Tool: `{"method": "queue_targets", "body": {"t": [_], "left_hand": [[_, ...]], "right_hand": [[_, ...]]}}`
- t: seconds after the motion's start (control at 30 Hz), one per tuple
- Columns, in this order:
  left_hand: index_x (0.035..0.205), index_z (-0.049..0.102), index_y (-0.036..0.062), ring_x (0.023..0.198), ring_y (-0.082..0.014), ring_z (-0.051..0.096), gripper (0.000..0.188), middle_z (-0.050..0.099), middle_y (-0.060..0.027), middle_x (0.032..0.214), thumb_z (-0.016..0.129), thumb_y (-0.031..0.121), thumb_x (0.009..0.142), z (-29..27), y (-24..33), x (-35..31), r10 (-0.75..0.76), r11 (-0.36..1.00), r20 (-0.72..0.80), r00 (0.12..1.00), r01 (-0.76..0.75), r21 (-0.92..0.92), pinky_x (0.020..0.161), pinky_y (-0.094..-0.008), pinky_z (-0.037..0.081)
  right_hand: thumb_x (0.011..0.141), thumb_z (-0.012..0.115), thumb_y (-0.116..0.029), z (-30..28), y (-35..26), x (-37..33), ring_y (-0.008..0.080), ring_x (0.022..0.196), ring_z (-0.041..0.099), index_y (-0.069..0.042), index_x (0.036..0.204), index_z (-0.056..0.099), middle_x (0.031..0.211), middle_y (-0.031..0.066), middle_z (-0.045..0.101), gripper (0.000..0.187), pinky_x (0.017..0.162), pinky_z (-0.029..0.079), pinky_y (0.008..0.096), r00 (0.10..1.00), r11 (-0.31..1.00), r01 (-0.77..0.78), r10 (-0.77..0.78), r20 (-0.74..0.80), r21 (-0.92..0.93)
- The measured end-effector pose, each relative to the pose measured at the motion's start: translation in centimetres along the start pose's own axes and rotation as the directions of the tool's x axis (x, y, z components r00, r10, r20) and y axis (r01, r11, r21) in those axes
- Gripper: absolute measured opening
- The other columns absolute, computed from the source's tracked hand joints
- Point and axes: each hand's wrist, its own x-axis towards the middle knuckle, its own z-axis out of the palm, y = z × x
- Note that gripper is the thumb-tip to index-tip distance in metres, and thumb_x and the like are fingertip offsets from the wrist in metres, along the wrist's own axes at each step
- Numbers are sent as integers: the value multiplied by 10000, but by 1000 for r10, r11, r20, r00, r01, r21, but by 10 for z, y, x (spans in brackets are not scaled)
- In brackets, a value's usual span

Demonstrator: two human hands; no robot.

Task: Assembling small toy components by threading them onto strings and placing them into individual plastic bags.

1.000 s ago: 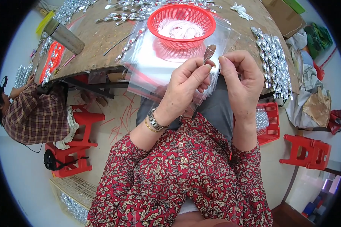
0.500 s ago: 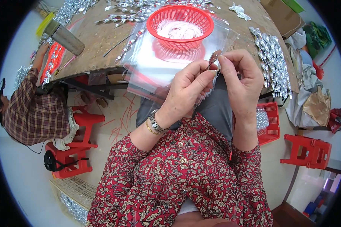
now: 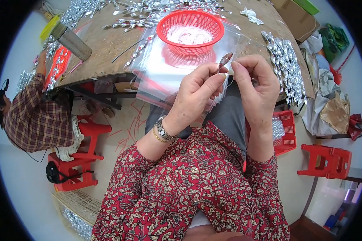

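Note:
My left hand (image 3: 197, 90) is closed around a twisted shiny metallic strip (image 3: 225, 59), whose pointed tip sticks up past the thumb. More of the strip hangs below the fingers, mostly hidden by the hand. Just to the right, my right hand (image 3: 256, 86) pinches thumb against forefinger. A thin pale string (image 3: 231, 82) curves between the two hands and seems to run into that pinch. Beyond them, a red mesh basket (image 3: 191, 46) with white and pinkish string inside stands on a stack of clear plastic bags (image 3: 149, 74) at the table's edge.
Silver twisted strips (image 3: 285, 66) lie in a bundle at the table's right, with more across the back. A metal flask (image 3: 74, 42) stands at left. A person in a plaid shirt (image 3: 44, 122) sits there. Red stools (image 3: 325, 160) and a red crate (image 3: 285, 130) are on the floor.
My right fingers have moved slightly away from the strip's tip, opening a small gap. The strip has turned a little in my left hand, which has shifted slightly left.

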Motion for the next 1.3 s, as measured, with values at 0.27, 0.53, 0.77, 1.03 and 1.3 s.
{"method": "queue_targets", "body": {"t": [0.27, 0.53, 0.77, 1.03, 1.3], "left_hand": [[1049, 576, 22, 670, -20, 468, 187, 526, 41, 747, 528, 175, 953, -1, 4, -2, 9, 1000, -12, 1000, -9, 0, 613, -183, 403], [1060, 576, 23, 674, -24, 475, 192, 531, 40, 749, 525, 175, 955, -2, 3, -3, 5, 1000, -5, 1000, -5, -14, 618, -184, 403], [1054, 575, 21, 670, -28, 471, 189, 532, 35, 747, 516, 173, 958, -2, 1, -5, 5, 1000, -10, 1000, -5, -10, 618, -188, 398], [1038, 574, 22, 670, -30, 467, 181, 526, 35, 741, 512, 173, 958, 0, 2, -6, -1, 1000, -4, 1000, 1, -9, 620, -187, 396], [1030, 573, 24, 673, -26, 468, 168, 522, 38, 748, 517, 163, 955, 0, 2, -7, -28, 998, 18, 999, 29, -52, 616, -182, 397]], "right_hand": [[873, 614, -20, -2, -4, -4, 12, 694, 474, -6, 875, 601, 774, -40, 555, 19, 625, 381, 162, 1000, 1000, -5, 5, -3, 5], [873, 608, -13, -5, -4, -9, 19, 712, 491, 0, 883, 597, 796, -30, 562, 19, 646, 393, 166, 1000, 999, -27, 27, 15, 19], [874, 604, -9, -4, -5, -12, 30, 721, 503, 4, 891, 596, 798, -23, 566, 23, 659, 400, 172, 999, 999, -31, 30, 23, 32], [874, 602, -3, -4, -6, -13, 32, 726, 502, 4, 892, 596, 804, -22, 566, 21, 663, 401, 174, 1000, 999, -23, 23, 13, 39], [875, 603, -1, -2, -6, -13, 30, 725, 501, 4, 896, 596, 806, -22, 565, 23, 659, 402, 174, 1000, 998, -21, 21, 5, 57]]}}
